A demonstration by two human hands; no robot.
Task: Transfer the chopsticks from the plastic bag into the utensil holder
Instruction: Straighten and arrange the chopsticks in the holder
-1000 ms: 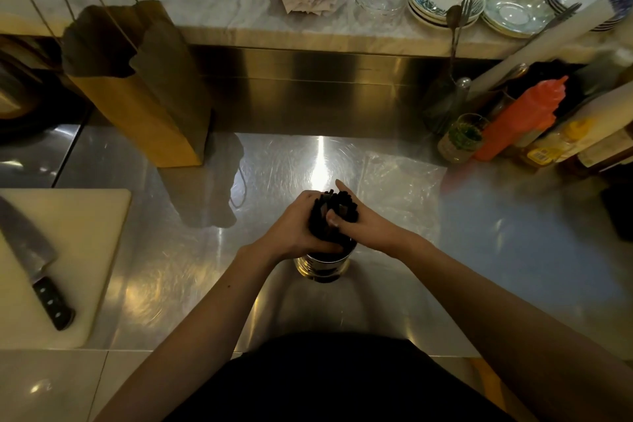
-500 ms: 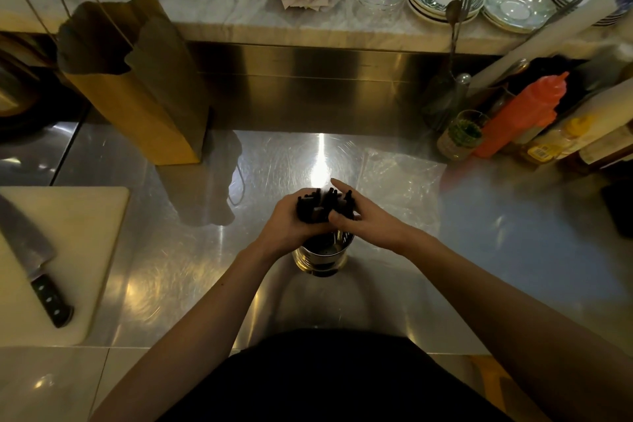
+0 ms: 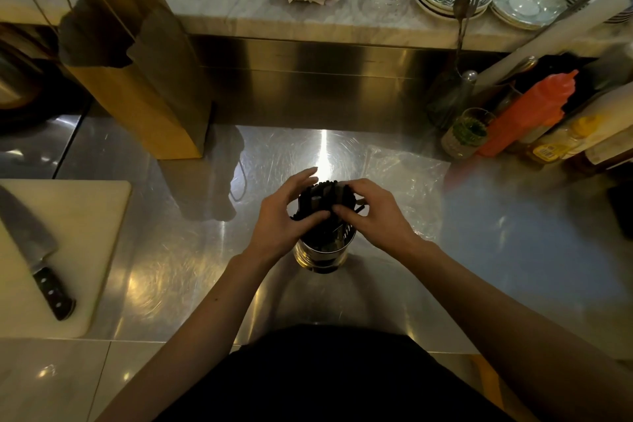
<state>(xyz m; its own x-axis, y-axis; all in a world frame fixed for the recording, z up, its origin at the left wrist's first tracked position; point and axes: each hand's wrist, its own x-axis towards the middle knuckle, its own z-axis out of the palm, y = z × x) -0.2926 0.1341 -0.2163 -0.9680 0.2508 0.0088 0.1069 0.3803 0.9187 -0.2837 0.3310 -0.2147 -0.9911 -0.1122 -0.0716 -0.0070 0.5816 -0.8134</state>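
chopsticks [image 3: 323,197], 1 dark bundle (count unclear), standing in 1 utensil holder [image 3: 322,252] at center. left hand [image 3: 284,219] & right hand [image 3: 371,216] both gripping it. 1 plastic bag [image 3: 407,175] lying flat at 2 o'clock. vs 0.5 s ago: left fingers spreading wider.

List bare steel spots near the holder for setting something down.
Free: steel between cutting board and utensil holder; steel right of the plastic bag, in front of the bottles. Crowded: back right around the orange squeeze bottle; paper bag back left.

black chopsticks [image 3: 323,197], orange bottle [image 3: 534,110]
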